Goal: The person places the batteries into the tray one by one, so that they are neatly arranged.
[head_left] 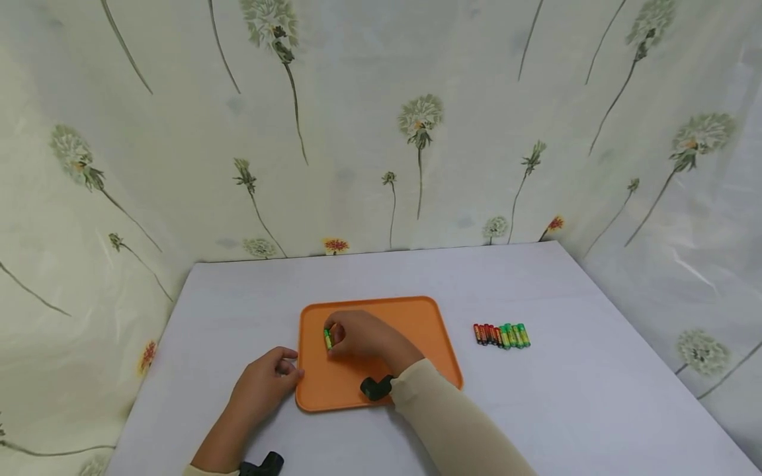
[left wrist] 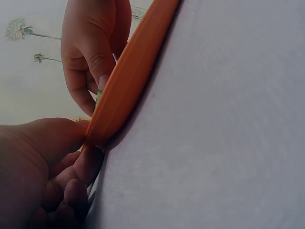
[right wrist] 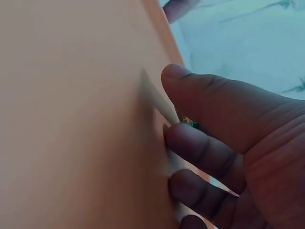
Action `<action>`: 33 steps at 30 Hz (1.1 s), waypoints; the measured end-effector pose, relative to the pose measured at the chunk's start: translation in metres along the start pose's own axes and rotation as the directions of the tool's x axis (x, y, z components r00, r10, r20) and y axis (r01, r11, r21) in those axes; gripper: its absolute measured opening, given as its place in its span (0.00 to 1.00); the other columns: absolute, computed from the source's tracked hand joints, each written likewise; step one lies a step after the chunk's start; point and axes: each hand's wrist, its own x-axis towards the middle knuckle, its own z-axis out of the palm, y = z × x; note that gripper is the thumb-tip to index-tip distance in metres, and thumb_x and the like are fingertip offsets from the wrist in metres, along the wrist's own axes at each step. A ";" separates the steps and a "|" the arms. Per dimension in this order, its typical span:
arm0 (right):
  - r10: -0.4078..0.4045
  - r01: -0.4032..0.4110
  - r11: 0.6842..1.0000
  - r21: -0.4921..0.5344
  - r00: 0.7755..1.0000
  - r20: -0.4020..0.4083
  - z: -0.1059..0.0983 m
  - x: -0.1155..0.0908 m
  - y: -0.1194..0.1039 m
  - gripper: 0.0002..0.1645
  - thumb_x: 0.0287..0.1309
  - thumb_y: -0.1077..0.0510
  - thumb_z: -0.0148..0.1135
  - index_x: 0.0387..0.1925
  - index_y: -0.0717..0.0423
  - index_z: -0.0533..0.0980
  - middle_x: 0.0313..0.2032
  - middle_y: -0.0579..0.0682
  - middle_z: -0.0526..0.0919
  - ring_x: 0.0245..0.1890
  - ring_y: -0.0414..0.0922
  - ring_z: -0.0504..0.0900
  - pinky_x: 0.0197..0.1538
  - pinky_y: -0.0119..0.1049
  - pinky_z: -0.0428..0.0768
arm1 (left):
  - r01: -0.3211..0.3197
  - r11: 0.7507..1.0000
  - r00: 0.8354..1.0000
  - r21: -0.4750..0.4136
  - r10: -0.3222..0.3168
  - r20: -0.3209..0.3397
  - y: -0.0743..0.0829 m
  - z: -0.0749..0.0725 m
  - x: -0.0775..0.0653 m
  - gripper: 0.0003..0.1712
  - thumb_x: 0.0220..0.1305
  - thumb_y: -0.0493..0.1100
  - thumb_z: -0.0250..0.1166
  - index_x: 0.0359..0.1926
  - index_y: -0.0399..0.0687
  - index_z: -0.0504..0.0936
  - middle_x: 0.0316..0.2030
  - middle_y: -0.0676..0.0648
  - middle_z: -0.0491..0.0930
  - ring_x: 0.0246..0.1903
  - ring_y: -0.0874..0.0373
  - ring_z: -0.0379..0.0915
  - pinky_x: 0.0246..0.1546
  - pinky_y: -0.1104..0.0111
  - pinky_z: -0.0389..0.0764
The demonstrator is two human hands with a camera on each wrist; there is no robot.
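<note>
A row of red and green batteries (head_left: 502, 335) lay on the white table (head_left: 536, 410), right of the orange tray (head_left: 411, 314); a flower-printed sheet (head_left: 351, 119) hung behind. A pale sleeve (head_left: 455, 416) and forearm partly hid the tray. Over its left part, the right hand (head_left: 369, 338) had its grip nearly closed, pinching one green battery (head_left: 328, 339). The left hand (head_left: 262, 383) pinched the tray's left rim.

The right hand (head_left: 364, 336), the farther one, pinched with bent fingers, its sleeved forearm (head_left: 455, 420) slanted in from the near right. The left hand (head_left: 262, 383) was nearer, to the left, thumb straight over curled fingers.
</note>
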 end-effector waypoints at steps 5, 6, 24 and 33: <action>0.006 -0.006 0.998 -0.059 1.000 -0.007 0.006 0.005 -0.008 0.22 0.56 0.44 0.80 0.49 0.39 0.79 0.29 0.40 0.80 0.29 0.38 0.77 0.37 0.35 0.75 | -0.004 1.000 1.000 -0.004 0.004 -0.003 0.001 0.000 0.000 0.20 0.65 0.50 0.74 0.55 0.50 0.83 0.31 0.58 0.82 0.30 0.61 0.73 0.37 0.63 0.73; 0.016 -0.017 0.997 -0.079 1.000 -0.012 0.007 0.005 -0.010 0.23 0.56 0.44 0.80 0.50 0.39 0.79 0.29 0.39 0.80 0.29 0.38 0.77 0.38 0.36 0.76 | -0.007 1.000 1.000 -0.003 0.007 -0.005 0.001 0.001 0.000 0.20 0.65 0.50 0.74 0.55 0.50 0.83 0.31 0.58 0.82 0.30 0.61 0.73 0.37 0.64 0.73; 0.091 -0.104 0.974 -0.199 0.993 -0.077 0.027 0.012 -0.034 0.27 0.53 0.38 0.80 0.52 0.36 0.78 0.26 0.36 0.79 0.30 0.37 0.77 0.49 0.51 0.63 | -0.040 0.999 0.999 -0.018 0.040 -0.004 -0.003 0.001 0.000 0.20 0.65 0.50 0.74 0.54 0.51 0.84 0.31 0.60 0.83 0.31 0.63 0.74 0.40 0.62 0.76; 0.086 -0.107 0.966 -0.236 0.991 -0.099 0.035 0.019 -0.037 0.29 0.52 0.36 0.80 0.53 0.35 0.78 0.28 0.33 0.79 0.31 0.38 0.77 0.45 0.47 0.60 | -0.047 0.998 0.999 -0.033 0.047 0.007 -0.005 0.000 0.000 0.21 0.64 0.51 0.74 0.55 0.52 0.83 0.31 0.61 0.83 0.31 0.63 0.74 0.39 0.63 0.74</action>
